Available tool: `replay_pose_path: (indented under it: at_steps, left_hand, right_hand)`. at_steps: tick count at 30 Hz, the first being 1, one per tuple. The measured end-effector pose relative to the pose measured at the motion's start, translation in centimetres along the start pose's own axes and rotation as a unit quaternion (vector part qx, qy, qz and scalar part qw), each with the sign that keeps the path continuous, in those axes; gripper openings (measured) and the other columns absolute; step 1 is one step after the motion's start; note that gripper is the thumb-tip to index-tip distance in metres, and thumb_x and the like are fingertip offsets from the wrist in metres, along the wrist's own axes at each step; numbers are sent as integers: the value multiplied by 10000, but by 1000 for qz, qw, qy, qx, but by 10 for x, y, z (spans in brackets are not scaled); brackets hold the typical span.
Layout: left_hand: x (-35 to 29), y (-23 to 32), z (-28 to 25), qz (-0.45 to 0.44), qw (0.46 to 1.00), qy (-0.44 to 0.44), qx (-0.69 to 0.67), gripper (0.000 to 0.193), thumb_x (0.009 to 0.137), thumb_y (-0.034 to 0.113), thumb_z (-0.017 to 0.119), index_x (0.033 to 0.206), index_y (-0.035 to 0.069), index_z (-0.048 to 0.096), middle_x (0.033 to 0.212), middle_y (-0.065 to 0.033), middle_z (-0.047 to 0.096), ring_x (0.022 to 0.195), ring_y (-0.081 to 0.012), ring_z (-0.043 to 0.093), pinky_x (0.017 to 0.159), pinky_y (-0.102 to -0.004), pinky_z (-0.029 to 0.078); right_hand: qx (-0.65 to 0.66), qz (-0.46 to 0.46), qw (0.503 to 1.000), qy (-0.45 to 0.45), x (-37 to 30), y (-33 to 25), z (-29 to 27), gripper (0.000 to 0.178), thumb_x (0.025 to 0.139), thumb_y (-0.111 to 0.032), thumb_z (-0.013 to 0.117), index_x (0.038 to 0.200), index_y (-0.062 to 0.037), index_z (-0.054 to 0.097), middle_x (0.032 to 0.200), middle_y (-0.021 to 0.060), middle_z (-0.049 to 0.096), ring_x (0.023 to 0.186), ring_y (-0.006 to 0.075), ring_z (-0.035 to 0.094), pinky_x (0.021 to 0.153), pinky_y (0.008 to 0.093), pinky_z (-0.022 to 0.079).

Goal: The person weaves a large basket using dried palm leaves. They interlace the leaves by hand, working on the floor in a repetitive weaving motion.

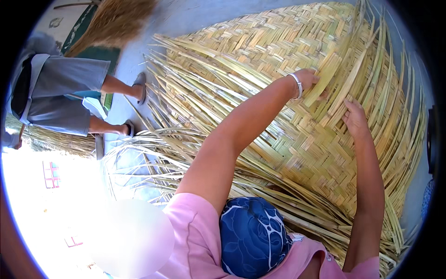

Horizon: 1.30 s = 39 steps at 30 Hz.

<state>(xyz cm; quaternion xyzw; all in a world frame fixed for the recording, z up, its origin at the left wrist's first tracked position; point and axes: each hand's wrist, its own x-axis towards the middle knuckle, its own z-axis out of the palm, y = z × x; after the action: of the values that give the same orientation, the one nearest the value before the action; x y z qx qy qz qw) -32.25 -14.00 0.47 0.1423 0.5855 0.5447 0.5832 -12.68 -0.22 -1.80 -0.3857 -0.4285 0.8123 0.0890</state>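
A large mat of flat, split plant strips spread from twelve to four o'clock, its plaited face a slanting, blocky zigzag in straw yellow and pale green. Its edges were ragged: loose strips fanned out toward ten o'clock, stiff, narrow and slightly glossy, and more long strips bowed along the three o'clock margin.

The left hand, at two o'clock, lay on the mat with its fingers bent against the edge of a broad, ribbon-flat green strip. Some fingertips were hidden by that strip, so I could not tell whether they gripped it. A smooth silvery bangle circled the wrist.

The right hand, nearly at three o'clock, had its fingers partly curled, thumb and forefinger slightly apart, at the ends of some pale strips; whether it pinched one could not be seen.

Soft pink cloth covered the shoulder at six o'clock, beside a rounded form in dark blue patterned fabric. Toward ten o'clock stood another person in grey shorts and slip-on footwear, below a bushy brown bundle of fine fibres.
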Motion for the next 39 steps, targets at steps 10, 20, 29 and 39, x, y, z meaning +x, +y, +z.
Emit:
replay_pose_path:
  at_steps: [10, 20, 29, 39]
  left_hand:
    - [13, -6, 1, -63, 994, -50, -70, 333, 905, 33, 449, 1202, -114, 421, 1132, -239, 566, 1026, -329, 606, 808, -392, 568]
    - [0, 11, -3, -43, 993, -107, -3, 380, 900, 54, 497, 1257, -43, 411, 1158, -198, 570, 1044, -289, 603, 878, -362, 536]
    - [6, 33, 1, -72, 955, -187, 220, 322, 866, 135, 579, 1139, -33, 542, 1060, -154, 630, 985, -230, 627, 921, -354, 491]
    - [0, 60, 18, -124, 837, -56, 530, 269, 805, 133, 629, 1012, -37, 619, 899, -119, 678, 776, -187, 670, 711, -307, 554]
  right_hand:
    - [241, -64, 947, -203, 20, -11, -33, 241, 883, -174, 570, 1085, -44, 570, 1028, 78, 635, 975, 214, 596, 862, 359, 476]
    - [195, -29, 950, -242, 31, -45, -7, 432, 973, -318, 399, 1261, -2, 460, 1216, 185, 540, 1033, 270, 596, 884, 359, 522]
    - [144, -20, 954, -261, 35, -38, 3, 331, 929, -263, 521, 1145, -13, 539, 1027, 102, 605, 925, 221, 610, 860, 410, 533]
    - [214, -96, 967, 105, -20, -7, 14, 244, 904, -119, 554, 1116, 0, 530, 1110, 126, 562, 991, 271, 589, 887, 395, 499]
